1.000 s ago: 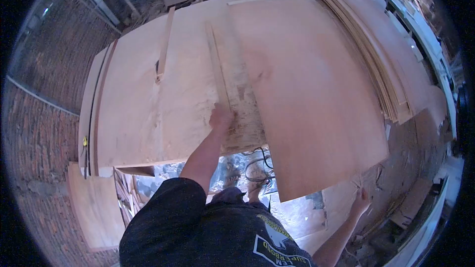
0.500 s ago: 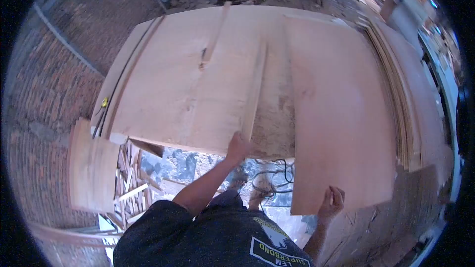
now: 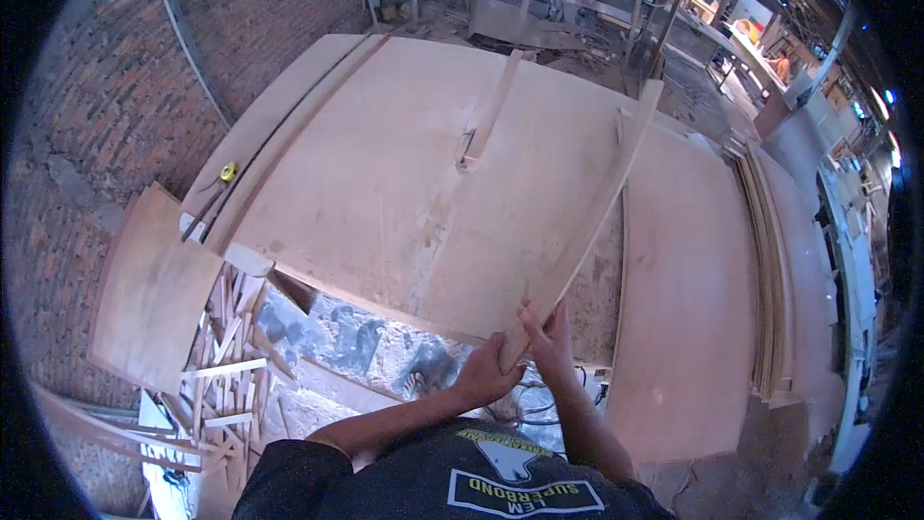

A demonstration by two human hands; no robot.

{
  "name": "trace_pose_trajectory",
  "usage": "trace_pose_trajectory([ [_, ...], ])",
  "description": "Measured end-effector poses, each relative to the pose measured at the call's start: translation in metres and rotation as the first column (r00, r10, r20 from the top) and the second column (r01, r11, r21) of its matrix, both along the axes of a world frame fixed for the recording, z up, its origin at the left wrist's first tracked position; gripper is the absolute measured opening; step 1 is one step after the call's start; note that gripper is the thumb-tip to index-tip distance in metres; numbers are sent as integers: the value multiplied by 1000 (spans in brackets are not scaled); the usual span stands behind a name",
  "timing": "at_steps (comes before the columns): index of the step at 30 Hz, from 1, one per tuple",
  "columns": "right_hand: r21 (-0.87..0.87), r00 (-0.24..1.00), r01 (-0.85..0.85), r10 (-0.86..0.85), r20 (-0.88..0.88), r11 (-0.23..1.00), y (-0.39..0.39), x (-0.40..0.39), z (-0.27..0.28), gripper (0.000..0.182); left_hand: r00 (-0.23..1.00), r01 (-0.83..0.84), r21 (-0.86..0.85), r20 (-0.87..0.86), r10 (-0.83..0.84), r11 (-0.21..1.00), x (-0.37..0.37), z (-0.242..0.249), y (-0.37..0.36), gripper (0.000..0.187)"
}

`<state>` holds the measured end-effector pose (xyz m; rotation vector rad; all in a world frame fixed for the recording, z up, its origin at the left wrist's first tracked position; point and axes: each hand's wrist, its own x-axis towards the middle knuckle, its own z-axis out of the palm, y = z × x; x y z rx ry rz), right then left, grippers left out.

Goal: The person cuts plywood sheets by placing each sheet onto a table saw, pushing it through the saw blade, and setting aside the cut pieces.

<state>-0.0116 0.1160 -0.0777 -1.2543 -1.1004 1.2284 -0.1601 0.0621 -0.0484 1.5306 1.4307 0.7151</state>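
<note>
A long, narrow wooden strip [image 3: 602,202] slants from my body up and away to the right, its far end raised over the large plywood sheet [image 3: 346,183]. My left hand [image 3: 487,373] is closed around the strip's near end. Just to the right, my right hand [image 3: 552,345] grips the strip's side close to that end. On the sheet lie a shorter wooden strip [image 3: 496,111] and a small dark tool [image 3: 466,146]. A reddish plywood panel [image 3: 683,289] lies to the right of my hands.
At the left edge are a yellow tape measure [image 3: 228,171] and a long dark rod [image 3: 279,125]. Offcuts [image 3: 226,366] are piled on the floor below, beside a leaning board [image 3: 159,289]. Stacked panels [image 3: 760,279] stand at right. Black cables [image 3: 529,414] lie by my feet.
The narrow strip, lying on the sheet under my left hand earlier, is now lifted and tilted rightward. My right hand has come across from the right to hold it. The view has shifted.
</note>
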Motion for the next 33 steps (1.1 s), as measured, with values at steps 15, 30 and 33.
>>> trace_pose_trajectory([
  [15, -8, 2, -140, 8, 1000, 990, 316, 70, 36, 76, 807, -501, -183, -453, 379, 846, -290, -191, -74, 52],
  [30, -355, -117, -27, 350, 929, 934, 382, 187, 97, 81, 922, -373, -690, -204, 328, 620, -202, -289, -190, 24],
  [33, -219, -152, -61, 208, 966, 974, 311, 265, 78, 77, 930, -149, -309, -367, 27, 939, -212, -321, -163, 26],
])
